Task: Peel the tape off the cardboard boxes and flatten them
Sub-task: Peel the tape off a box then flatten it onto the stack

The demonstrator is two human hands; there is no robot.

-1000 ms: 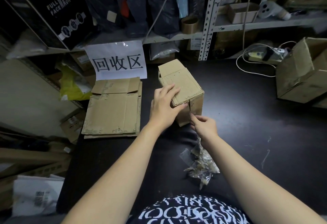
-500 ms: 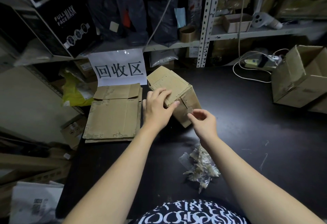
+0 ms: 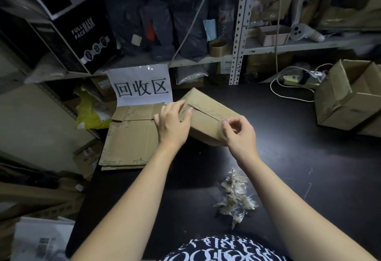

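Box [image 3: 208, 114]: brown and closed, held tilted at the middle of the table [image 3: 309, 168], just right of the stack. Whether its near edge rests on the table, I cannot tell.
Left hand [image 3: 173, 124]: fingers curled over the box's left end, gripping it.
Right hand [image 3: 239, 135]: thumb and forefinger pinched together at the box's near right corner, on what looks like a loose end of tape [image 3: 228, 120].
Tape: clear and shiny, hard to trace. The top seam looks sealed.
Stack [image 3: 127, 141]: flattened cardboard sheets lying left of the box, below the sign [image 3: 142, 87].
Scraps [image 3: 235, 196]: crumpled peeled tape in a heap, near and right, well apart from the box.
Open box [image 3: 348, 100]: far right on the table, flaps up, not flattened.
Done: several boxes look stripped and flattened, judging by the stack and scraps.
Left: peel this box's tape and flatten it, then deal with the open box.
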